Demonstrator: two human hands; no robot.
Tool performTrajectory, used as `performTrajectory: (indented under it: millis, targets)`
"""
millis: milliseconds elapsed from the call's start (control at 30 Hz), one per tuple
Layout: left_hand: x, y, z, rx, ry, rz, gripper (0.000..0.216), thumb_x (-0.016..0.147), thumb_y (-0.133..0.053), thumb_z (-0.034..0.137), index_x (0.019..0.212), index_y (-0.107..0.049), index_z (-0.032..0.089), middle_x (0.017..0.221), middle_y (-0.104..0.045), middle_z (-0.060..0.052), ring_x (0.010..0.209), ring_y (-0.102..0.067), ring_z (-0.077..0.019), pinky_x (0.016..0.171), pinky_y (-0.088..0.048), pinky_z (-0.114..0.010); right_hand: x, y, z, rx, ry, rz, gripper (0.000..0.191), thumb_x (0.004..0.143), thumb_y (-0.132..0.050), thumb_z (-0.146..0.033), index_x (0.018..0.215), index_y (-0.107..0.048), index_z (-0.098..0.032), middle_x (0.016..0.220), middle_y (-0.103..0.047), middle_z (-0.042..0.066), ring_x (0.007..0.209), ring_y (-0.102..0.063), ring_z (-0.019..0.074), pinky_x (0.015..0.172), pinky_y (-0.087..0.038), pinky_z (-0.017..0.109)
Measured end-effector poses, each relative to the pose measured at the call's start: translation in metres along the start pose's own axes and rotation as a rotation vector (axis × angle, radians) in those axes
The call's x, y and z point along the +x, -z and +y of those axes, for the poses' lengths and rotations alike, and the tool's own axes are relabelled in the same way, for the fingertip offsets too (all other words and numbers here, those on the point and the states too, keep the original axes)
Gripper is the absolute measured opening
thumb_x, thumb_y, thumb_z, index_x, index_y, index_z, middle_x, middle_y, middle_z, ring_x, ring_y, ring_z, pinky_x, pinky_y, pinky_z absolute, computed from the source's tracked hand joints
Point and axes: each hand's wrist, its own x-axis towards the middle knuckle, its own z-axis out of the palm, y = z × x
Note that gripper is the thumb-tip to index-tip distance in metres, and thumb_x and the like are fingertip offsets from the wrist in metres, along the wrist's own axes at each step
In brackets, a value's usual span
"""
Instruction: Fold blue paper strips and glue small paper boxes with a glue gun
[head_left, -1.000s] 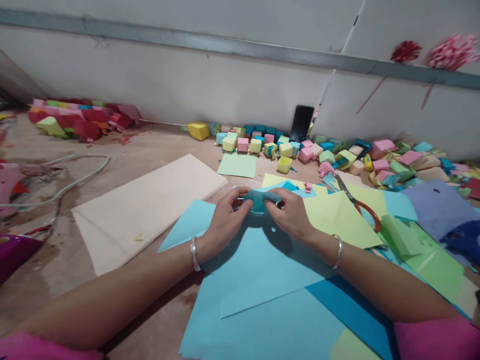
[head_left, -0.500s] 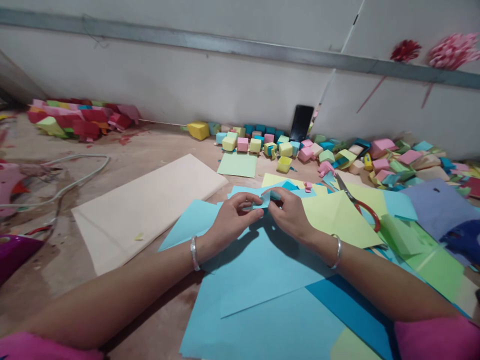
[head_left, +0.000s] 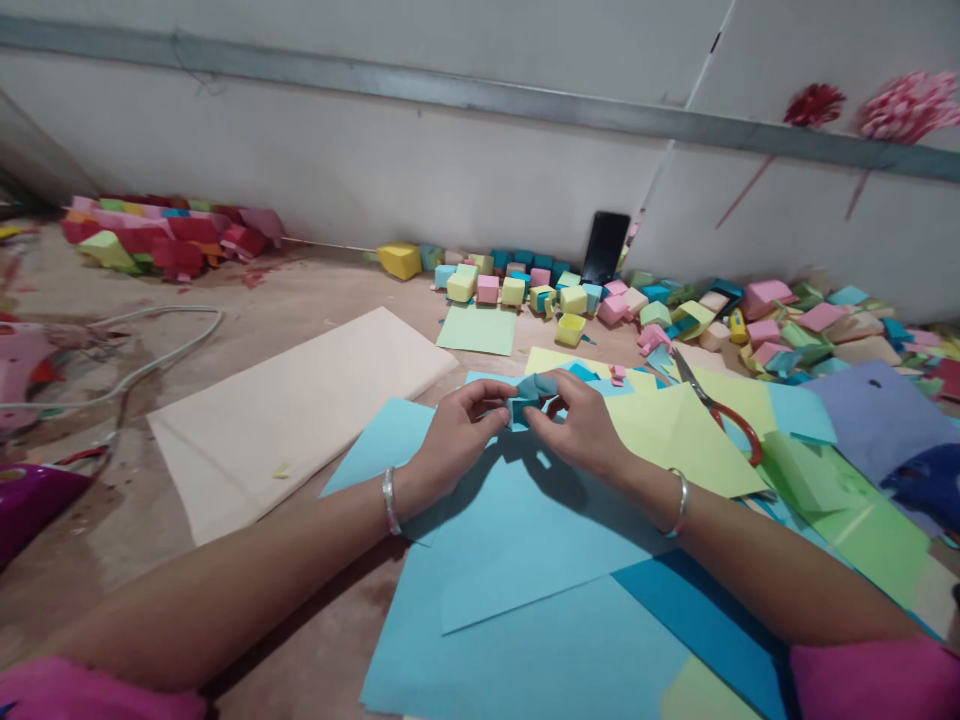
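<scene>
Teal paper: the small folded piece (head_left: 531, 392) now stands up between my hands as a rounded, part-formed shape. Half a second ago it lay flatter, a thin pale strip pinched at the fingertips; a second ago it was a broader dark wad. The folds have therefore been worked in and the piece is taking on volume, which I judge to be a fold sequence in mid-course, not finished.

Position of the piece: raised just above the light blue sheet (head_left: 525, 530), near that sheet's far edge, with yellow-green sheets (head_left: 675, 430) to its right.

Left hand (head_left: 457, 435): palm down, wrist low over the blue sheet, thumb and forefinger closed on the left side of the piece.

Right hand (head_left: 581, 430): mirrors the left, fingers curled, thumb and forefinger closed on the right side of the piece. Both hands have shifted slightly away from me and upward since the earlier views.

The exact crease under the fingertips is hidden; it may be a corner tuck.

Scissors (head_left: 716, 405) lie untouched to the right. Finished paper cubes (head_left: 525, 290) line the wall beyond.
</scene>
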Motion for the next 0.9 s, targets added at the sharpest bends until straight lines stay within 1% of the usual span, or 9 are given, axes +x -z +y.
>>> performTrajectory:
  millis: [133,200,267,367,467,567,667,767,900]
  targets:
    - [0.001,0.000,-0.001,0.005,-0.039,0.001,0.014,0.077,-0.071,0.024,0.089,-0.070,0.017,0.093,-0.068,-0.006,0.086,-0.061,-0.0176,0.080,-0.049,-0.033,-0.001,0.001,-0.004,-0.029,0.029,0.010,0.007,0.078,-0.062,-0.014,0.084,-0.064,-0.019,0.082,-0.064,0.003,0.074,-0.056,0.0150,0.059,-0.046,0.025]
    - [0.002,0.000,-0.002,-0.049,-0.007,0.023,0.016,0.074,-0.075,0.025,0.088,-0.069,0.017,0.090,-0.067,-0.004,0.083,-0.060,-0.0161,0.076,-0.049,-0.030,-0.001,0.002,-0.005,-0.013,0.061,0.004,0.008,0.080,-0.061,-0.013,0.083,-0.066,-0.019,0.079,-0.065,0.003,0.075,-0.056,0.0147,0.060,-0.046,0.025]
    - [0.003,0.001,-0.003,-0.151,0.089,0.020,0.025,0.071,-0.079,0.026,0.093,-0.070,0.018,0.092,-0.067,-0.004,0.083,-0.060,-0.0151,0.074,-0.049,-0.028,-0.001,0.004,-0.006,0.021,0.087,0.006,0.010,0.081,-0.060,-0.013,0.083,-0.068,-0.020,0.080,-0.066,0.002,0.075,-0.058,0.0144,0.062,-0.046,0.026]
    - [0.004,0.002,-0.005,-0.354,0.283,-0.091,0.034,0.071,-0.081,0.030,0.100,-0.070,0.016,0.094,-0.066,-0.005,0.084,-0.060,-0.0145,0.078,-0.051,-0.030,-0.001,0.007,-0.005,0.085,0.101,0.034,0.015,0.082,-0.061,-0.013,0.087,-0.071,-0.022,0.085,-0.067,0.002,0.080,-0.061,0.0150,0.067,-0.049,0.027]
    - [0.005,0.002,-0.008,-0.495,0.384,-0.130,0.030,0.071,-0.082,0.031,0.094,-0.070,0.016,0.087,-0.066,-0.003,0.079,-0.061,-0.0131,0.080,-0.052,-0.032,-0.002,0.008,-0.005,0.103,0.086,0.036,0.021,0.080,-0.063,-0.011,0.091,-0.074,-0.024,0.087,-0.068,0.002,0.083,-0.062,0.0153,0.073,-0.050,0.029]
    - [0.005,0.002,-0.010,-0.530,0.406,-0.090,0.026,0.068,-0.084,0.027,0.083,-0.067,0.017,0.079,-0.064,0.001,0.072,-0.060,-0.0104,0.074,-0.052,-0.027,-0.004,0.008,-0.008,0.071,0.059,0.017,0.022,0.078,-0.065,-0.011,0.090,-0.076,-0.026,0.086,-0.068,0.002,0.081,-0.063,0.0152,0.072,-0.050,0.029]
    - [0.005,0.002,-0.009,-0.521,0.396,-0.120,0.024,0.068,-0.084,0.027,0.076,-0.066,0.015,0.072,-0.061,0.002,0.067,-0.058,-0.0085,0.069,-0.051,-0.024,-0.005,0.008,-0.013,0.053,0.055,0.043,0.025,0.076,-0.063,-0.008,0.085,-0.076,-0.026,0.082,-0.069,0.001,0.080,-0.064,0.0153,0.072,-0.050,0.029]
    - [0.003,0.002,-0.005,-0.535,0.389,-0.171,0.024,0.069,-0.084,0.030,0.082,-0.068,0.017,0.071,-0.061,0.002,0.065,-0.057,-0.0085,0.067,-0.051,-0.024,-0.005,0.009,-0.018,0.107,0.044,0.095,0.031,0.072,-0.058,-0.002,0.081,-0.076,-0.026,0.081,-0.070,0.000,0.078,-0.064,0.0150,0.072,-0.050,0.029]
    - [0.000,0.001,0.000,-0.565,0.398,-0.200,0.027,0.067,-0.085,0.024,0.087,-0.068,0.019,0.075,-0.063,0.002,0.069,-0.060,-0.0102,0.075,-0.054,-0.029,-0.005,0.012,-0.019,0.177,0.030,0.120,0.032,0.070,-0.059,-0.001,0.079,-0.076,-0.026,0.080,-0.070,0.000,0.079,-0.063,0.0162,0.075,-0.050,0.032]
